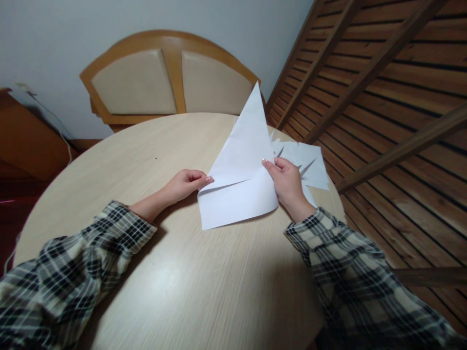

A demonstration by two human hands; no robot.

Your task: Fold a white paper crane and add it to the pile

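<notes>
A sheet of white paper (243, 146) is held between my two hands above the round table. Its upper part is folded into a triangle whose tip points away from me, and a strip hangs below the fold line. My left hand (188, 185) pinches the left corner at the fold, thumb on top. On the right edge, my right hand (286, 182) grips the sheet with the thumb over the front; its other fingers are partly hidden behind the paper.
Cut or torn white paper pieces (310, 163) lie at the table's right side, partly behind my right hand. The pale wooden table (175, 282) has a rounded edge. Beyond it stands a wooden bench back with cream panels (134, 82). A slatted wooden partition (386, 112) rises on the right.
</notes>
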